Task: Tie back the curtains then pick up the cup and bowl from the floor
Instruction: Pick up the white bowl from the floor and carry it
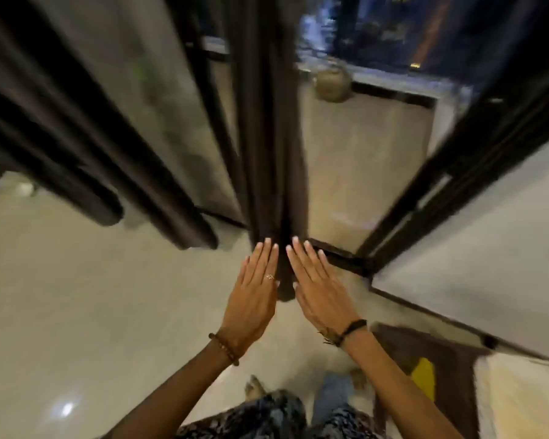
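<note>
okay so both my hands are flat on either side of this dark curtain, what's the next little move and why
Probably close both hands around the curtain to bunch it. The left hand and right hand flank its gathered folds with straight fingers, gripping nothing, and no tie-back is visible around it yet. The fabric needs gathering before it can be tied.

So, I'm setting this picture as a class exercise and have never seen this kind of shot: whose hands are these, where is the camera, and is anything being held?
The camera sits on a person's head, looking forward and down, so the arms reach out from the bottom edge. There is no machine. The left hand and right hand have straight fingers laid on either side of a gathered dark curtain, pressing rather than gripping. More curtain folds hang at the left. Behind is a glass door with a round pot outside. The floor is pale tile, with a rug at right. The picture is blurred.
</note>
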